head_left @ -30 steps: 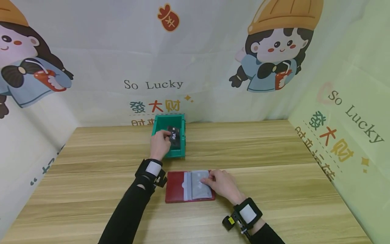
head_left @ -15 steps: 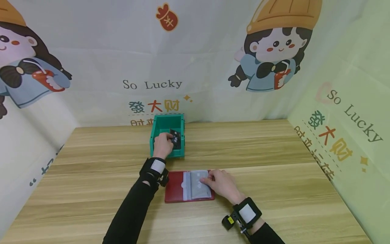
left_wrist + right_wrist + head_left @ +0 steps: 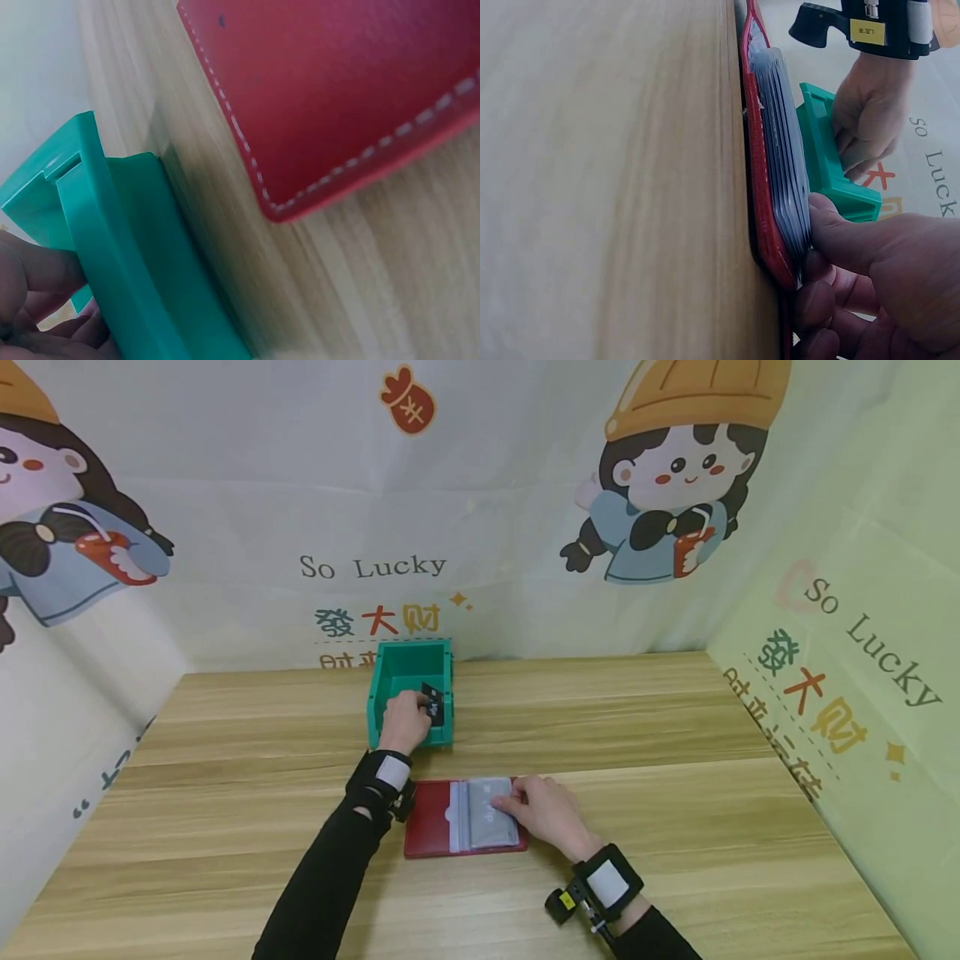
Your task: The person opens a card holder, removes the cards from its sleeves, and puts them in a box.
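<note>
At the back of the table my left hand [image 3: 405, 722] reaches into a green box [image 3: 408, 655]. Its fingers hold a black card [image 3: 435, 708] with white lettering, tilted near the box's right wall; the fingertips are partly hidden. Nearer to me lies an open red card holder [image 3: 429, 818] with clear plastic sleeves [image 3: 491, 822]. My right hand [image 3: 547, 810] is at the holder's right side. In the right wrist view, its thumb [image 3: 826, 214] and fingers pinch the edge of the stacked sleeves [image 3: 780, 142].
The wooden table [image 3: 637, 860] meets a printed cloth backdrop [image 3: 510, 527] just behind the green box. Cloth also rises on the left and right sides. A dark camera band [image 3: 609, 881] sits on the right wrist.
My left hand has moved slightly right and deeper into the green box, and the black card has gone lower with it. The right hand keeps its place on the sleeves.
</note>
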`<state>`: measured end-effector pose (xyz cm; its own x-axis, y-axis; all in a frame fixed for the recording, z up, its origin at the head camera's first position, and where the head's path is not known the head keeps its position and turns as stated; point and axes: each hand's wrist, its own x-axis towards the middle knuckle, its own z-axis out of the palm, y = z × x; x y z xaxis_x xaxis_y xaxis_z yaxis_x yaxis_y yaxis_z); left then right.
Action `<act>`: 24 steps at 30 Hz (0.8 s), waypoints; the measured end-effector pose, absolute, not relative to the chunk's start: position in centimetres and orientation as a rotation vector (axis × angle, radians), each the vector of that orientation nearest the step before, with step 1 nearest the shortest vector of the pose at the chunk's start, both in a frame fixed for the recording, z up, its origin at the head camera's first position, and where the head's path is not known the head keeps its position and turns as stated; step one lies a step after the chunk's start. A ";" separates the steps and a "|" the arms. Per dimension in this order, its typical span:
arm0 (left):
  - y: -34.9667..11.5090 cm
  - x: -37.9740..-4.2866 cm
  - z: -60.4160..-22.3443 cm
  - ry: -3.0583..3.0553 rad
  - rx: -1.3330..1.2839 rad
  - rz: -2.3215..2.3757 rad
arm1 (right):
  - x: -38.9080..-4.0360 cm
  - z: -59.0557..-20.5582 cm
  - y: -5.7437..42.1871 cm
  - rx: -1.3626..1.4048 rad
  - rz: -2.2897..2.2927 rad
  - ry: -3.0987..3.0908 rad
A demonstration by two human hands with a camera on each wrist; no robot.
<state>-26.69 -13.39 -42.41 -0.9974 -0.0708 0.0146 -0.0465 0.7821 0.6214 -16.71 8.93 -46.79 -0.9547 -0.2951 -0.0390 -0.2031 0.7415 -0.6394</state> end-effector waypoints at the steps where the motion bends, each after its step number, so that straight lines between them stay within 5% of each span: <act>1: -13.3 -26.7 -42.4 -2.939 0.089 -1.004 | -16.7 -46.8 8.9 -0.401 -1.004 2.802; 24: -13.1 -26.3 -42.8 -3.148 0.071 -0.603 | -16.8 -46.8 8.9 -0.411 -1.013 2.807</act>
<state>-26.27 -13.10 -42.83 -0.9969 -0.0312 -0.0715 -0.0555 0.9282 0.3678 -16.79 8.88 -46.81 -0.9546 -0.2965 -0.0289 -0.2097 0.7376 -0.6419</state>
